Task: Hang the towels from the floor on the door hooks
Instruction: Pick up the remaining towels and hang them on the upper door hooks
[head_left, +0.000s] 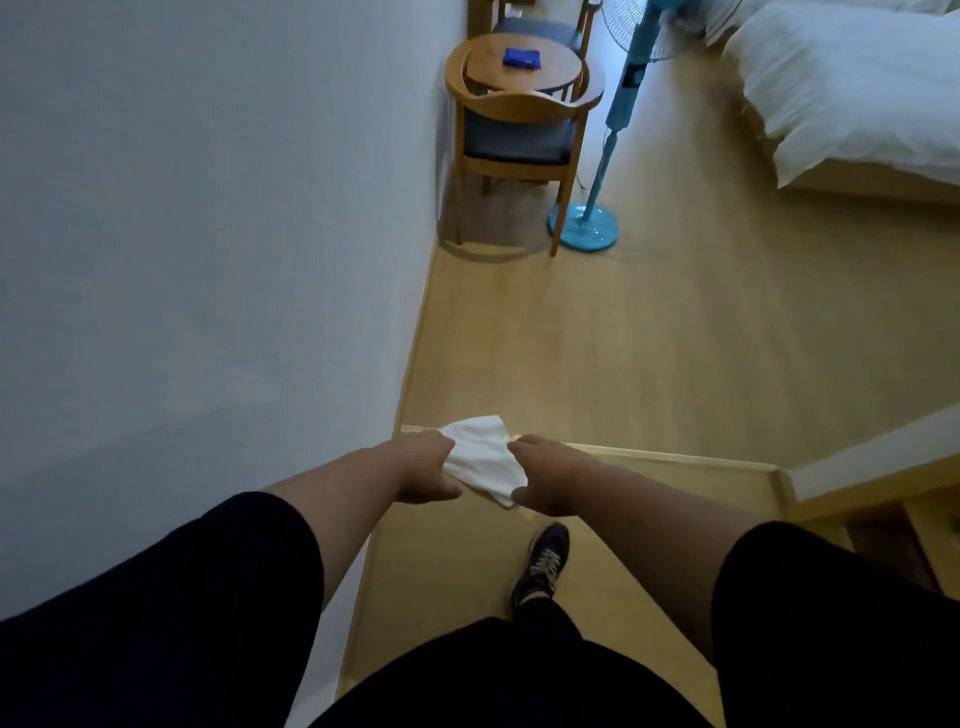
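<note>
clearly off the floor already: white towel (485, 460) held up in the air above the wooden floor (675, 364), stretched between both hands. gripped by the left hand (423, 470) at one edge, fingers curled round the cloth, and by the right hand (545, 475) at the opposite edge, likewise closed on it. probably held spread like this to open it out and find an edge or loop for a hook, not carried in a bunch. just beyond the towel, a low wooden ledge (675, 460) running across the floor; just below it, one dark shoe (543, 564) on the boards. to the towel's left, a plain white wall (208, 234). well beyond the towel, a wooden chair (519, 145) tucked against a round table (524, 65) with a small blue thing (522, 57) on top, a blue standing fan (584, 226) beside them, and a bed (857, 88) off to the right. no door or hooks in view, so hanging not yet started; likely needs a turn toward the door first.
</note>
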